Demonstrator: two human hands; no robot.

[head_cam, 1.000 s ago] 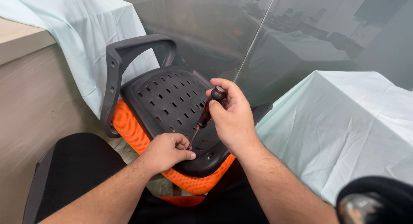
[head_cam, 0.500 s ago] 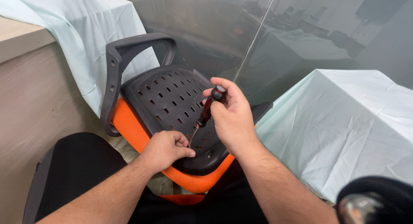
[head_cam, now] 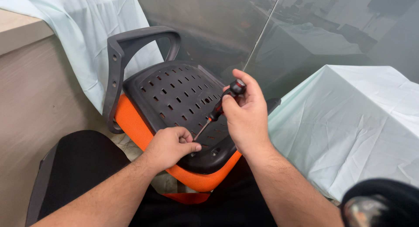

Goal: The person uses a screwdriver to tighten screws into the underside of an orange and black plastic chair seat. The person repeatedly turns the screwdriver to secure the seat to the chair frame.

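Observation:
An upturned office chair seat (head_cam: 174, 94) lies in front of me, its black slotted plastic underside facing up over orange mesh padding (head_cam: 131, 122). My right hand (head_cam: 246, 116) is closed around the black-and-red handle of a screwdriver (head_cam: 220, 107), whose shaft slants down to the seat's near edge. My left hand (head_cam: 170, 146) pinches at the screwdriver's tip, fingers curled against the black plastic. Whether a screw sits under the tip is hidden by my fingers.
A grey loop armrest (head_cam: 126, 57) rises at the seat's left. Pale green cloth covers a surface on the right (head_cam: 362, 118) and another at the back left (head_cam: 87, 30). A beige counter (head_cam: 26, 78) stands left, glass panels (head_cam: 270, 30) behind. A black rounded object (head_cam: 384, 201) sits bottom right.
My right hand has turned slightly on the screwdriver handle; the tip stays at the same spot. My left hand has not moved.

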